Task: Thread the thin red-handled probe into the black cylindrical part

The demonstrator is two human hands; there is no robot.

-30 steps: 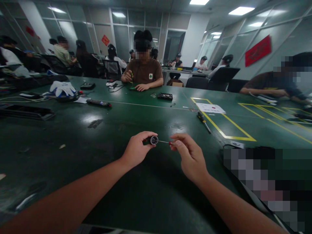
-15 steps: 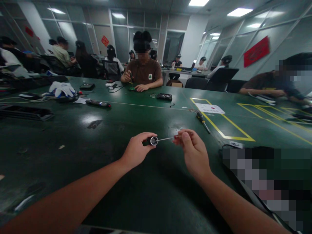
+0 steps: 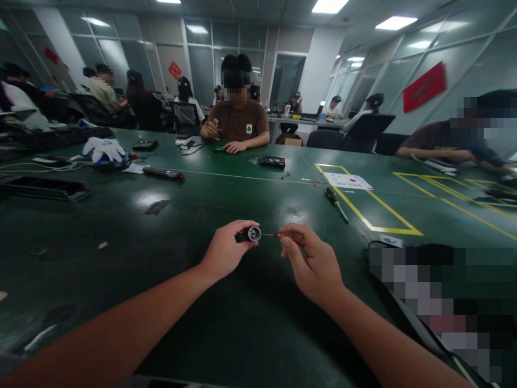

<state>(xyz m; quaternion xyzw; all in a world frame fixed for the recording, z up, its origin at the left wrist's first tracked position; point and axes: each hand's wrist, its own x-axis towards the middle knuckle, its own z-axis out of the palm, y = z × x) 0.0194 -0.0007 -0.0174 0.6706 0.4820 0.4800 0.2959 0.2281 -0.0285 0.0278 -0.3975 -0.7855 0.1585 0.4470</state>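
Observation:
Between the thumb and fingers of my left hand [image 3: 226, 252] is a small dark cylindrical part [image 3: 254, 234] with a pale round rim, its end turned toward my right hand. My right hand [image 3: 317, 258] is closed around the reddish handle of a thin screwdriver [image 3: 268, 235]. The shaft runs left to the opening of the part; how deep the tip sits I cannot tell. Both hands are above the green table [image 3: 242, 328]. Much of the part's body is hidden by my left fingers.
A yellow-and-black screwdriver [image 3: 336, 203] lies beyond my right hand, near a white paper [image 3: 348, 180] and yellow tape. Farther left are a pen-shaped tool [image 3: 163, 172], white gloves [image 3: 104, 150] and a black tray-like case [image 3: 44, 187]. A person [image 3: 236, 121] works across the table.
My right hand has shifted slightly left and down, bringing the screwdriver closer to the part and more level. My left hand has barely moved.

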